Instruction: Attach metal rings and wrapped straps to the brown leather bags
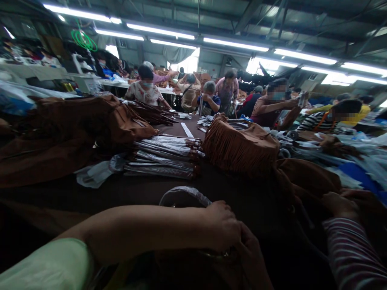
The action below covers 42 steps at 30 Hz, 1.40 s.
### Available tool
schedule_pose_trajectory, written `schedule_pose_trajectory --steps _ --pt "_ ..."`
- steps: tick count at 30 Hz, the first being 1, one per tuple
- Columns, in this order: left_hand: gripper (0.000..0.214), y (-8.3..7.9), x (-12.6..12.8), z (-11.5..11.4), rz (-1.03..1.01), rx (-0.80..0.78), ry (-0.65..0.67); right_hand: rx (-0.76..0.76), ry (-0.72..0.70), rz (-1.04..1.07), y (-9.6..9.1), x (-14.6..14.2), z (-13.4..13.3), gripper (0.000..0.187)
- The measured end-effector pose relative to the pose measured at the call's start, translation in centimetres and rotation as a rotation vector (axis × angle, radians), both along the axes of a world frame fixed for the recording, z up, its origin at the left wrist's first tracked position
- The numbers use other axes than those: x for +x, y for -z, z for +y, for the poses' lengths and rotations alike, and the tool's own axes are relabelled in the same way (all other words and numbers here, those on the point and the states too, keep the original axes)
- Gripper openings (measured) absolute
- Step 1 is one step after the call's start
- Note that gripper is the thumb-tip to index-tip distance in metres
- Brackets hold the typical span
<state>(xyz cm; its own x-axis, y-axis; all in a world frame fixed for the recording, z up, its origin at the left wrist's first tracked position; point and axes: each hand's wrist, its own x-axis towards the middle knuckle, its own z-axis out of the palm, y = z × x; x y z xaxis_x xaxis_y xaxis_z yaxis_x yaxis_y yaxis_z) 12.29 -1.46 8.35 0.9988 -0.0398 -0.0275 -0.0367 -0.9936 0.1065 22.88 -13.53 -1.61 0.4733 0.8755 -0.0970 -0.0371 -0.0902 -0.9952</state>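
Head view: left hand [222, 225] curled at the near table edge, fingers [225, 213] bent over a dark brown bag [187, 264] beside its plastic-wrapped handle loop [184, 196]. Right hand [250, 262] just beside it, low and shadowed, against the same bag. Firmness of either grip: cannot tell. Ahead on the dark table [229, 189], a fringed tan suede bag [240, 147] and a stack of plastic-wrapped straps [163, 155]. Far right, a co-worker's hand [340, 205], striped sleeve [352, 253], rests on brown suede [305, 179].
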Motion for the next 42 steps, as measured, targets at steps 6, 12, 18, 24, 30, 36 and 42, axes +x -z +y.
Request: schedule_pose_trajectory --steps 6,12,18,24,30,36,42 --pt "0.028 -0.5 2.1 2.2 0.355 -0.108 -0.066 -0.052 0.108 -0.160 -0.9 0.0 0.5 0.039" --pt "0.036 -0.4 0.5 5.0 0.338 -0.254 -0.287 0.006 -0.025 -0.151 1.6 1.5 -0.7 0.046" --pt "0.048 2.7 0.7 4.5 0.235 -0.760 -0.588 -0.002 -0.011 -0.299 3.7 1.7 -1.3 0.053" --pt "0.024 5.5 1.6 2.4 0.296 -0.978 -0.643 0.093 0.076 -0.457 3.4 -0.5 -0.5 0.029" --pt "0.011 6.0 1.7 2.1 0.258 -1.133 -0.715 0.002 0.020 -0.435 2.1 -0.7 -0.6 0.046" --pt "0.018 6.3 1.8 2.1 0.322 -1.271 -0.767 0.065 -0.068 -0.586 1.7 -0.9 -1.1 0.026" --pt "0.040 6.6 0.4 3.2 0.387 -1.522 -0.686 0.082 -0.002 -0.849 2.9 -1.6 -1.2 0.027"
